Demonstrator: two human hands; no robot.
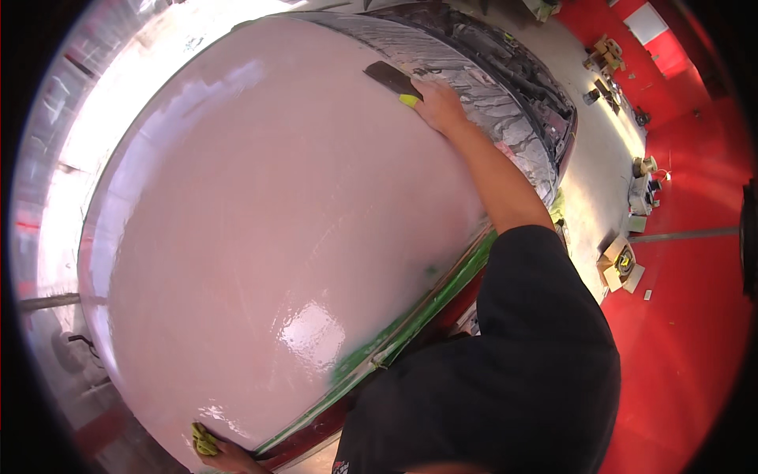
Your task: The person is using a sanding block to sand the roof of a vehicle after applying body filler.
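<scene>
My right hand [439,104] reaches far across a broad, wet, pinkish car roof [300,182]. Its fingers are closed on the end of a long dark sanding block [387,77] with a yellow-green part at the grip. The block lies on the roof near its far edge, beside the streaked windshield. At the lower left, my left hand [229,458] grips a crumpled yellow-green cloth [204,439] at the roof's near corner. Part of that hand is cut off by the lower edge of the view.
Green edging [442,288] runs along the roof's near right side. Past the grey, streaked windshield [501,110] is a dark open engine bay [537,95]. An open cardboard box [618,265] and other items stand along the red wall [687,316] at right.
</scene>
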